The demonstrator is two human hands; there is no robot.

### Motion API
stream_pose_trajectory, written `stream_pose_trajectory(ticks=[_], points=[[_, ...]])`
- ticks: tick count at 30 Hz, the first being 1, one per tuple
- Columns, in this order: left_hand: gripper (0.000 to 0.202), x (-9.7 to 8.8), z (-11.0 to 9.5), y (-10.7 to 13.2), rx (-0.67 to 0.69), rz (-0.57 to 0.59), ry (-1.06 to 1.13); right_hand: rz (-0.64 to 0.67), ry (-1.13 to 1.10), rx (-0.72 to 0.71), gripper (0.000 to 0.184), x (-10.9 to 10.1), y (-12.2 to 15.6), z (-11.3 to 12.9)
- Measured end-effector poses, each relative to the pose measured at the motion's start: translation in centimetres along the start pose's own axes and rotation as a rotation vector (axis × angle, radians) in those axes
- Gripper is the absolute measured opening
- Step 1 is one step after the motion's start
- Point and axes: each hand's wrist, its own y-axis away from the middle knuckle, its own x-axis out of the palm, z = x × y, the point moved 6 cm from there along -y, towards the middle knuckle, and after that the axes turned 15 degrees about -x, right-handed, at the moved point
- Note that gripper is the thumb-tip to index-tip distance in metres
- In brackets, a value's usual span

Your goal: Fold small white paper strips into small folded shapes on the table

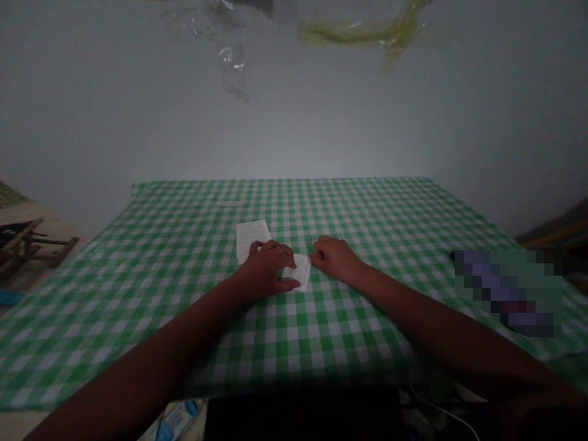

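Note:
A small white sheet of paper (pixel 302 269) with fine lines of writing or print lies on the checked tablecloth (pixel 294 343). My left hand (pixel 266 269) rests over its left side, fingers spread, with the thumb and a fingertip touching it. At the sheet's upper right corner is my right hand (pixel 334 254), its fingers curled closed. Whether those fingers grip the corner or something small is hidden. Behind my left hand lies a second printed sheet (pixel 252 234), partly covered by the fingers.
A pale wall (pixel 294 128) with peeling yellow tape (pixel 349 33) and clear tape stands behind the table. On the right of the table a dark, elongated object (pixel 505 294) is blurred out by pixels. Wooden furniture (pixel 37 245) stands on the floor at left.

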Motion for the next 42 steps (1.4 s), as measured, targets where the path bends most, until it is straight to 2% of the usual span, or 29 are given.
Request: stream_pose_trajectory(ticks=[5, 18, 26, 35, 42], points=[[0.034, 0.0, 0.0, 0.0, 0.000, -0.002, -0.003, 0.008, 0.026, -0.027, 0.022, 0.0, 0.1, 0.3], [0.037, 0.3, 0.2, 0.1, 0.000, 0.000, -0.025, 0.202, -0.064, -0.321, 0.025, -0.1, 1.9, 4.2], [0.036, 0.1, 0.1, 0.2, 0.011, -0.008, -0.017, 0.156, -0.082, -0.256, 0.027, 0.1, 1.8, 4.5], [0.033, 0.0, -0.1, 0.2, 0.023, 0.015, -0.001, 0.000, 0.026, 0.002, 0.028, -0.2, 0.4, -0.6], [0.029, -0.1, -0.1, 0.3, 0.106, 0.033, -0.034, -0.044, 0.015, 0.021, 0.021, -0.5, 0.7, -0.6]])
